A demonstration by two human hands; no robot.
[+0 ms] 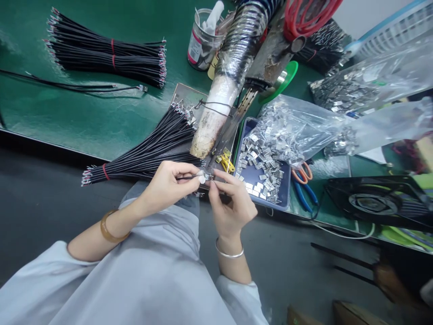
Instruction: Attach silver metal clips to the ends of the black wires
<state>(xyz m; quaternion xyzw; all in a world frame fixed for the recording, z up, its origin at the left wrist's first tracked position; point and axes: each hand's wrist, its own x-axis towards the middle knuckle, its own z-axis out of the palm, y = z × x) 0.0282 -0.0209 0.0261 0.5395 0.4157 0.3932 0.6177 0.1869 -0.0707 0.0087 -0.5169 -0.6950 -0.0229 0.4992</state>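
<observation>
My left hand pinches a black cable close to its end, near the table's front edge. At that end sits a small metal connector, which the thumb and fingers of my right hand grip from the other side. Just behind my hands lies a fanned bundle of black cables, tied with a red band at its left end. To the right of my right hand, a blue tray holds many loose metal connector shells. The fine joint between cable and connector is too small to make out.
A foil-wrapped duct hangs low over the work, its whitish mouth just above my hands. Another tied cable bundle lies at the back left. Bags of metal parts, pliers and a black fan crowd the right side.
</observation>
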